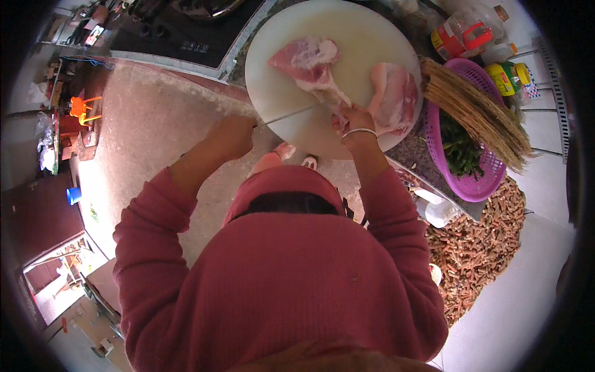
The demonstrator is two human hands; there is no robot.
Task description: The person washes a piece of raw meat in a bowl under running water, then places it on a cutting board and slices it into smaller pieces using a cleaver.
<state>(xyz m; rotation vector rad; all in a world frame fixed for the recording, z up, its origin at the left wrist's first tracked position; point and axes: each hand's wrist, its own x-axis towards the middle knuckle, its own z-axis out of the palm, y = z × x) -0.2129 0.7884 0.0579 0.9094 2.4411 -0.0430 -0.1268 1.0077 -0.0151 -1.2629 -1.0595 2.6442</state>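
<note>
My left hand (pixel 234 137) is closed around the handle of a knife (pixel 288 116). The thin blade slants up and right over a round white cutting board (pixel 273 80), its tip close to my right hand (pixel 357 124). That hand, with a bangle at the wrist, has its fingers pinched on the narrow lower end of a piece of raw meat (pixel 310 59). Red and white, this piece stretches from the upper left of the board down to my fingers. To the right lies a thick slab of raw meat with pale skin (pixel 395 96).
Right of the board, a purple plastic basket (pixel 434 139) holds green leaves (pixel 462 152), with a straw brush (pixel 477 105) lying across it. Bottles (pixel 474 34) stand behind. Below are heaped corn cobs (pixel 477 248). A black cooktop (pixel 180 43) is at upper left.
</note>
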